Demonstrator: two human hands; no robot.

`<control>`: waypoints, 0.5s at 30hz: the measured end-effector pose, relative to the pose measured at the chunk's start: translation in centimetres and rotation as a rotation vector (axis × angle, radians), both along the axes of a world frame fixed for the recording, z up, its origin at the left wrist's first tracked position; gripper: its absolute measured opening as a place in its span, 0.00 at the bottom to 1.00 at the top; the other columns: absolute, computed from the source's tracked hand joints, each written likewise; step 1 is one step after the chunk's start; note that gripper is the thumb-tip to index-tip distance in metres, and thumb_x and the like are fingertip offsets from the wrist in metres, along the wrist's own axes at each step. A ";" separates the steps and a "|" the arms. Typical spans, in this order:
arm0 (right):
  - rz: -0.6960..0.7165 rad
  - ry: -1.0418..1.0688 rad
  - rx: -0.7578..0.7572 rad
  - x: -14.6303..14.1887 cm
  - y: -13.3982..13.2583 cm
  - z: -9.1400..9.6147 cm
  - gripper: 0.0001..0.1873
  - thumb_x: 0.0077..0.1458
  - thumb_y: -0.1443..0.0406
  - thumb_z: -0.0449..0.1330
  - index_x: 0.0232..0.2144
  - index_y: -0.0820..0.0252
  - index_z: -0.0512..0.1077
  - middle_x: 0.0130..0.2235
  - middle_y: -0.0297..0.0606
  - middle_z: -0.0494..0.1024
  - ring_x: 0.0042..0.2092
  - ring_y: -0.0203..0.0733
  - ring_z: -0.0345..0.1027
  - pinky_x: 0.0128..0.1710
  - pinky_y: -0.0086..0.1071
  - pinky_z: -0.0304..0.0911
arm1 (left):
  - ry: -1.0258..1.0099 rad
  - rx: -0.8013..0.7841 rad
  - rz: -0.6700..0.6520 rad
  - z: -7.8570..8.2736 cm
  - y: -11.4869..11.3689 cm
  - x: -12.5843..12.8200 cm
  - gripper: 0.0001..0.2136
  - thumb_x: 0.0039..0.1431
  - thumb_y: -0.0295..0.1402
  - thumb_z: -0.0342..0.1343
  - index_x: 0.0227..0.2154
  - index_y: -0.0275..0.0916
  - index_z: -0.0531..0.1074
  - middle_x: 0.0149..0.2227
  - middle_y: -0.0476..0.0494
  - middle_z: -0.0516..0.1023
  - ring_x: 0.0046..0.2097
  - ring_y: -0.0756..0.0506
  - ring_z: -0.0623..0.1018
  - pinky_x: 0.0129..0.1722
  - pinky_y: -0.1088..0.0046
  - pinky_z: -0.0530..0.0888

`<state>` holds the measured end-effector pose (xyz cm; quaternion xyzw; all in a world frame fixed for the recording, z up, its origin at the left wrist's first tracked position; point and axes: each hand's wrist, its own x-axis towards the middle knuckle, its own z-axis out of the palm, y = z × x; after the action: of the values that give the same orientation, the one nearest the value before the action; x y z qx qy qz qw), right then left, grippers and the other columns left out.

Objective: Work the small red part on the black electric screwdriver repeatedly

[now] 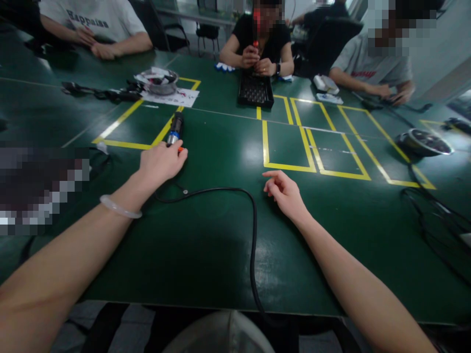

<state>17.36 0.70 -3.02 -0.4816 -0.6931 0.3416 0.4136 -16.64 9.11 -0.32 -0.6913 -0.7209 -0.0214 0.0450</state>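
Note:
My left hand [162,162], with a pale bracelet on the wrist, is closed over the near end of a black cylindrical tool [177,125]. The tool has a blue ring, a silver band and a bit of orange by my thumb; its grip is hidden under my palm. From near that hand a black cable [253,235] curves across the green table [217,245] and over its front edge. To the right, my right hand [283,193] is held above the table with nothing in it, index finger stretched out and the others loosely bent, close to a yellow taped rectangle [290,168].
Past the tool, a round clear dish [158,84] sits on a paper sheet [189,98]. Across the table, a person holds a red tool [256,29] above a black tray [255,93]. Two other people sit nearby. At right lie a round metal-rimmed object [427,142] and coiled cables [427,215].

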 end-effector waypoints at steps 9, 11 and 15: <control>0.093 -0.189 0.124 -2.0 -1.6 1.5 0.13 0.59 0.70 0.52 0.45 0.58 0.71 0.35 0.37 0.76 0.38 0.41 0.69 0.40 0.35 0.63 | 0.008 -0.038 -0.249 1.0 -5.7 7.8 0.28 0.68 0.49 0.32 0.63 0.47 0.63 0.53 0.32 0.71 0.48 0.32 0.76 0.41 0.56 0.73; 0.126 -0.229 0.116 -2.2 -1.7 1.4 0.12 0.58 0.70 0.53 0.43 0.58 0.71 0.36 0.38 0.77 0.39 0.42 0.69 0.42 0.36 0.63 | -0.009 -0.042 -0.303 1.1 -6.8 9.1 0.28 0.68 0.50 0.32 0.63 0.47 0.62 0.55 0.33 0.71 0.49 0.33 0.76 0.42 0.57 0.73; 0.070 -0.216 0.069 -1.8 -1.2 1.0 0.11 0.58 0.70 0.52 0.41 0.58 0.71 0.33 0.36 0.76 0.36 0.40 0.69 0.39 0.34 0.62 | -0.079 -0.072 -0.400 1.0 -8.0 10.5 0.28 0.69 0.50 0.32 0.65 0.48 0.60 0.60 0.38 0.68 0.53 0.36 0.75 0.45 0.60 0.74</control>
<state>15.55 -0.53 -1.98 -0.4765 -0.7613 0.2779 0.3408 -6.17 1.07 0.72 -0.8203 -0.5709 -0.0309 -0.0132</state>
